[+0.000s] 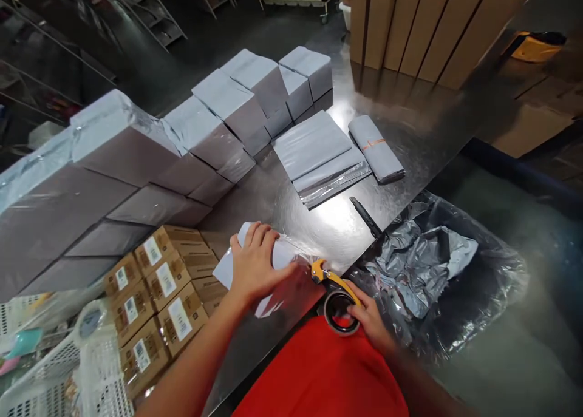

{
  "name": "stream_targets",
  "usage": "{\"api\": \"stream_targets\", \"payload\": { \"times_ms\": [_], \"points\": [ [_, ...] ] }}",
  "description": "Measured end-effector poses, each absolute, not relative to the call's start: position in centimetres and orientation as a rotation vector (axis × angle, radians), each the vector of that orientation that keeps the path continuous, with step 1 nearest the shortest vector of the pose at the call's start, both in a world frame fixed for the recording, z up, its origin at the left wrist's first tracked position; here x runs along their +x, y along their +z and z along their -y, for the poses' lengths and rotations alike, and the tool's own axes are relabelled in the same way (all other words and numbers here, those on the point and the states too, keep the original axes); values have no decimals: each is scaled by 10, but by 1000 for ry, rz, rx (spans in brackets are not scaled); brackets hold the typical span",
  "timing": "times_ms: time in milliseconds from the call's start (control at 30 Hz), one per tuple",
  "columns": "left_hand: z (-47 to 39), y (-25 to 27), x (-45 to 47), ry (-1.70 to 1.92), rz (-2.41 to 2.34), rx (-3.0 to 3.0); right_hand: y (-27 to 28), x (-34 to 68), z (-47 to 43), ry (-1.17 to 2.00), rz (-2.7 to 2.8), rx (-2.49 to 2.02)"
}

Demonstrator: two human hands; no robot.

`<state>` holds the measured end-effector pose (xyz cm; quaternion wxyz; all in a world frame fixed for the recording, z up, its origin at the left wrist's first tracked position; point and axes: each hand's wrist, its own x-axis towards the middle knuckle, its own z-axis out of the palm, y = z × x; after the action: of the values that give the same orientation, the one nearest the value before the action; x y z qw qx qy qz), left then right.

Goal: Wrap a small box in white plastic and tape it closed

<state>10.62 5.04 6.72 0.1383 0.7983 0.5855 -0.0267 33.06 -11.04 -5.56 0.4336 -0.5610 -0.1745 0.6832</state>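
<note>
Two hands work at the near edge of the steel table point(410, 132). Left hand point(255, 265) lies flat with fingers spread on a grey wrapped parcel point(277, 256), pressing it down. Right hand point(367, 320) is curled around a yellow tape dispenser point(334, 295), whose front end touches the parcel's right side. Just left of the parcel sit brown labelled cartons point(159, 301). Farther back, stacked grey parcels point(204, 132) run along the left, with flat grey mailer bags point(319, 153) and a rolled bundle point(376, 147) near the middle. A black pen point(364, 215) lies between the bags and a crumpled plastic bag point(428, 265).
</note>
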Motion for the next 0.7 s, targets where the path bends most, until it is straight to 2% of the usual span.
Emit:
{"api": "stream_targets", "payload": {
  "times_ms": [133, 200, 300, 400, 467, 533, 700],
  "points": [
    [-39, 65, 108, -102, -2236, 1797, -68, 281, 96, 1549, 396, -1380],
    [-36, 65, 92, -131, -2261, 1638, -75, 275, 74, 1573, 420, -1353],
    [-37, 72, 61, -232, -1798, 1989, -79, 289, 51, 1679, 453, -1317],
    [-43, 82, 46, -374, -945, 2550, -79, 304, 42, 1771, 519, -1271],
    [-49, 85, 52, -449, -507, 2671, -78, 306, 36, 1801, 558, -1242],
    [-56, 83, 63, -438, -404, 2677, -77, 303, 24, 1812, 570, -1222],
    [-66, 68, 76, -263, -678, 2711, -68, 312, 3, 1821, 634, -1213]
  ]
}}
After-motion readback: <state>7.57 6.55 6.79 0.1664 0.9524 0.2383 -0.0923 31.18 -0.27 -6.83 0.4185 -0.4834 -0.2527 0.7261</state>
